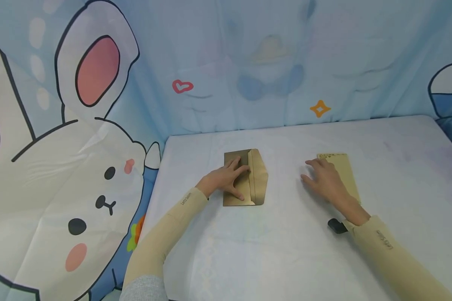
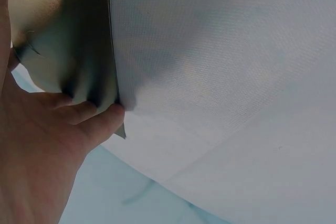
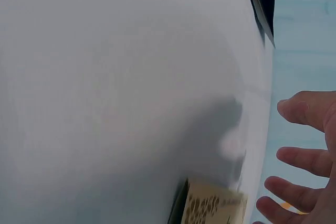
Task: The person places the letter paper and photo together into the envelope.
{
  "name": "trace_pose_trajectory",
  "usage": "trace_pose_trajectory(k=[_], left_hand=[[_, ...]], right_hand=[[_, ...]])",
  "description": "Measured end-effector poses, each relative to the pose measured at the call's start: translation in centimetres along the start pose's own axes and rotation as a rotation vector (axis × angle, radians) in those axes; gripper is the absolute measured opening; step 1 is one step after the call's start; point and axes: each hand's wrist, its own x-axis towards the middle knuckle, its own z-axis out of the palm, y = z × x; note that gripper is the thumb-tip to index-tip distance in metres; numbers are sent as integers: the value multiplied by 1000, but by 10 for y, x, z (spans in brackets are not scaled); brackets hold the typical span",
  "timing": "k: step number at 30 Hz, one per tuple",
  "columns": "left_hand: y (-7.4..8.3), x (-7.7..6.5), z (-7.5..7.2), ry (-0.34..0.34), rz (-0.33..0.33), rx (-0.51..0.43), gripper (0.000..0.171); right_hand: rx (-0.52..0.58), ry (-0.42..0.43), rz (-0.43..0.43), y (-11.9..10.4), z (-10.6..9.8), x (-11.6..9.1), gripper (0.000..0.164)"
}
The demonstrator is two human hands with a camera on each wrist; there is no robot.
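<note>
Behind everything hangs a pale blue cartoon curtain with a big white rabbit on its left part, and before it stands a white table that fills most of the head view.

On the table lie two brown paper pieces, well apart. The bigger one is a gold-brown envelope left of the middle, with its long axis running away from the person and its flap folded over along the right side. The left hand lies flat on the envelope's left half, fingers straight and spread a little, pressing it down; in the left wrist view the fingertips touch the paper's edge and curl around nothing.

The smaller piece is a tan card, also with its long axis pointing away from the person, and with small print at its far end. It lies directly under and just beyond the right hand, which rests on its near part with fingers relaxed and apart, gripping nothing. So the right hand is the nearer one to the card, the left hand to the envelope.

A small black object sits beside the right wrist; what it is I cannot tell.
</note>
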Motion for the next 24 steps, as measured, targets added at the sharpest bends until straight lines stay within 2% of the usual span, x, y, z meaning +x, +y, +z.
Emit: trace_pose_trajectory(k=[7, 13, 18, 24], left_hand=[[0, 0, 0, 0, 0, -9, 113], [0, 1, 1, 6, 5, -14, 112], [0, 0, 1, 12, 10, -11, 113], [-1, -1, 0, 16, 18, -17, 112]], right_hand=[[-24, -79, 112, 20, -13, -2, 54], [9, -161, 194, 40, -20, -6, 62], [10, -166, 225, 53, -20, -11, 69], [2, -168, 275, 56, -25, -15, 86]])
